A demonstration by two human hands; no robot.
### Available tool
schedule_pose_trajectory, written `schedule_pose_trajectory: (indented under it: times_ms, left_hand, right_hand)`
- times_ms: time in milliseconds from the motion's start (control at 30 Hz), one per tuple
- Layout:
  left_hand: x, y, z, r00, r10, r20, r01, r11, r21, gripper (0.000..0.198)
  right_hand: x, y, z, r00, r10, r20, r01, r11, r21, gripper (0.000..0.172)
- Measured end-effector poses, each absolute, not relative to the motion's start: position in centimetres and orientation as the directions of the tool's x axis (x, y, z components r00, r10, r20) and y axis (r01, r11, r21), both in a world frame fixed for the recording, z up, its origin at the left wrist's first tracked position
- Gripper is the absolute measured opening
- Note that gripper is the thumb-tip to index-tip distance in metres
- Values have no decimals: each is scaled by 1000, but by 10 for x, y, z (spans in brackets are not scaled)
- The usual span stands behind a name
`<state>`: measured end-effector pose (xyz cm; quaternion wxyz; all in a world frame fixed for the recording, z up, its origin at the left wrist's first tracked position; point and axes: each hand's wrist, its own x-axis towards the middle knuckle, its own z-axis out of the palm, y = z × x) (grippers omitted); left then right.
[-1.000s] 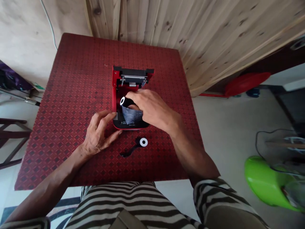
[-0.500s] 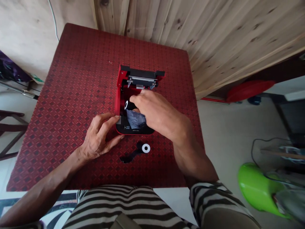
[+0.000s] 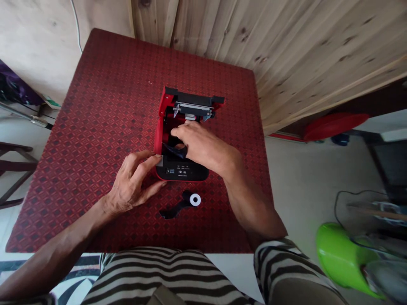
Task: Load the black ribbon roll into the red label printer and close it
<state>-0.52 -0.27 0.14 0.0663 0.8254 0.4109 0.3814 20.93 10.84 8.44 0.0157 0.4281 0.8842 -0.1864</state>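
Note:
A red and black label printer [image 3: 171, 174] lies on the table with its lid [image 3: 193, 99] raised. My left hand [image 3: 132, 182] grips the printer's front left corner, fingertips on top and thumb low at the front. Inside the open compartment, my right hand [image 3: 206, 146] is closed on a roll of black ribbon. Its fingers hide most of that roll, while a dark strip of film [image 3: 178, 150] hangs out towards the front. Closer to me, a second ribbon roll [image 3: 195, 200] with a white core lies on the tablecloth, a black strip trailing left from it.
The red patterned cloth [image 3: 104, 101] covers the table, which stands against a wooden plank wall [image 3: 203, 25]. On the floor to the right is a green plastic stool or tub [image 3: 337, 254] beside a cable. A dark wooden stool [image 3: 15, 169] stands at left.
My right hand has pushed the ribbon roll deeper into the printer. The film strip has drawn back off the front panel, baring its buttons. My left hand stays on the corner.

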Motion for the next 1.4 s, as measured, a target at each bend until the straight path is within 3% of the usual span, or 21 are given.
schedule_pose_trajectory:
  times_ms: [100, 267, 400, 500, 567, 667, 800, 933, 1233, 1400]
  left_hand:
    - [-6, -3, 2, 372, 722, 583, 616, -662, 427, 74]
    - [-14, 4, 15, 293, 773, 562, 584, -610, 535, 68]
    - [-17, 41, 52, 235, 789, 568, 596, -578, 557, 68]
    - [-9, 84, 80, 291, 792, 536, 684, -564, 462, 70]
    - [-1, 108, 90, 335, 786, 520, 654, -591, 472, 74]
    - [9, 118, 92, 384, 800, 461, 594, -596, 540, 66]
    - [9, 87, 85, 443, 765, 469, 565, -644, 516, 47]
    - [-1, 53, 66, 522, 706, 479, 540, -708, 456, 45]
    - [-9, 47, 37, 605, 603, 520, 509, -795, 330, 83]
    - [-8, 48, 36, 612, 570, 548, 544, -807, 231, 92]
  right_hand:
    - [218, 103, 90, -645, 743, -176, 743, 556, -374, 34]
    - [248, 73, 105, -668, 741, 77, 578, 581, -573, 52]
    - [254, 46, 105, -642, 736, 213, 483, 604, -634, 43]
    - [245, 36, 94, -550, 750, 367, 506, 649, -568, 24]
    - [240, 32, 86, -507, 709, 491, 523, 705, -479, 12]
    - [238, 24, 77, -480, 632, 608, 562, 754, -340, 14]
    - [242, 10, 67, -441, 577, 687, 619, 750, -232, 19]
    - [241, 2, 55, -412, 583, 700, 620, 743, -253, 20]
    - [241, -2, 50, -400, 600, 693, 643, 722, -254, 17]
    - [244, -3, 49, -395, 596, 699, 625, 732, -272, 17]
